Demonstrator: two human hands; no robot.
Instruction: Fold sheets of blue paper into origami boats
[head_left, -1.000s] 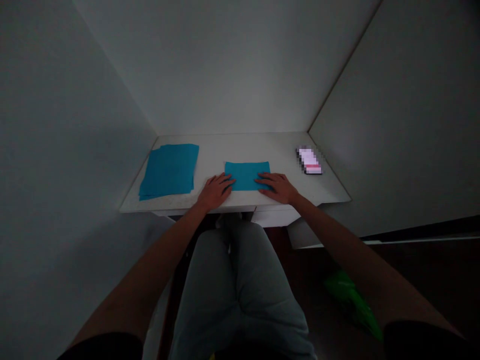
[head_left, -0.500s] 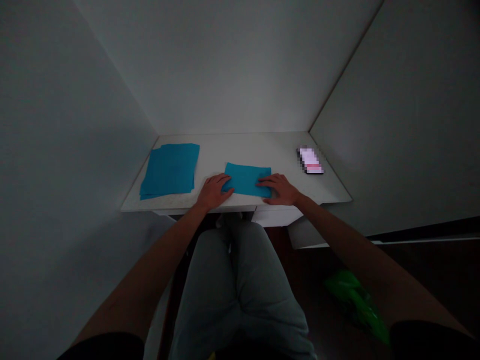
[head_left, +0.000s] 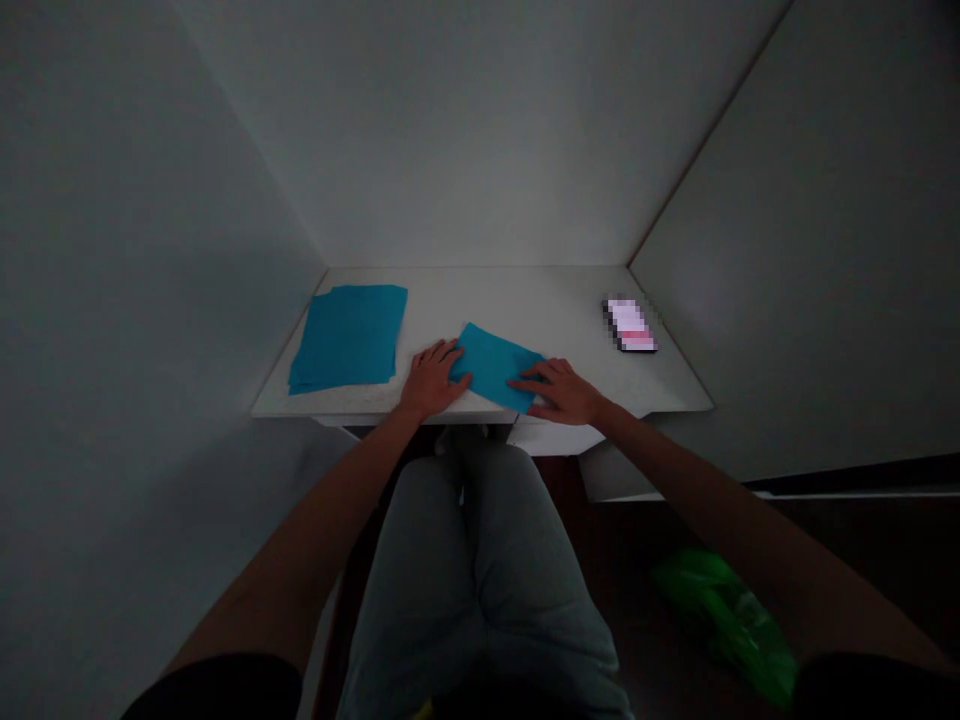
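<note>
Left hand [head_left: 433, 382] and right hand [head_left: 564, 392] rest with fingers loosely spread on opposite ends of a small blue paper sheet [head_left: 493, 366], which lies slanted at the near middle of the white tabletop [head_left: 510, 295]. Setting the sheet's angle looks like the step in hand, and the next move seems to call for light, even pressure from both hands. Farther out, a stack of larger blue sheets [head_left: 349, 335] lies at left and a lit smartphone [head_left: 631, 325] at right.

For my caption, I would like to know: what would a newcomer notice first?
On the white tabletop, a pixelated pinkish phone screen glows at right. At front centre, the left hand and right hand touch a slanted, blue, rectangular paper-like sheet; larger blue sheets lie stacked at left.
</note>
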